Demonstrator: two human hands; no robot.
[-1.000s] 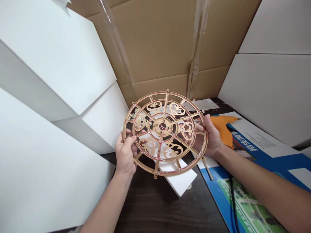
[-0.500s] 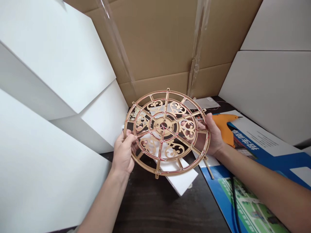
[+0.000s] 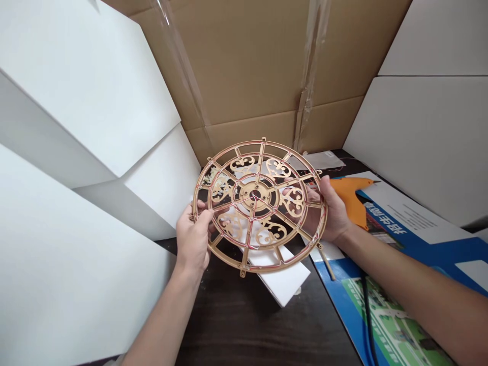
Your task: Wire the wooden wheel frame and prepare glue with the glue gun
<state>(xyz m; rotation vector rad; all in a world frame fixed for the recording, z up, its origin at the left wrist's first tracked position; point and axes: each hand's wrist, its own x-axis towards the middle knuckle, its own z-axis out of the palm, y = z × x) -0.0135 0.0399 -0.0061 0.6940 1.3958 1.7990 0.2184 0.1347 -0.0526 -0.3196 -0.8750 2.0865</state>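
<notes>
I'm holding a flat wooden wheel [image 3: 249, 201] in the middle of my view, above the dark table [image 3: 229, 325], with thin red lines running along its spokes and rim. My left hand [image 3: 193, 239] is closed on the rim at 9 o'clock, and my right hand [image 3: 331, 213] is closed on it at 3 o'clock, with the fingers reaching behind.

The scrollwork and spokes look thin, so I judge that squeezing or twisting too hard could crack them. A slip from either hand could drop the wheel onto the white card [image 3: 282, 279] at 6 o'clock. Swinging it toward 2 o'clock could hit the orange glue gun [image 3: 348, 195], and its black cord [image 3: 366, 310] at 5 o'clock could snag my right arm.

White boards [image 3: 76, 91] close in from 9 o'clock, and a cardboard wall [image 3: 244, 66] stands at 12. The most open room is toward me, above the table at 6 o'clock.
</notes>
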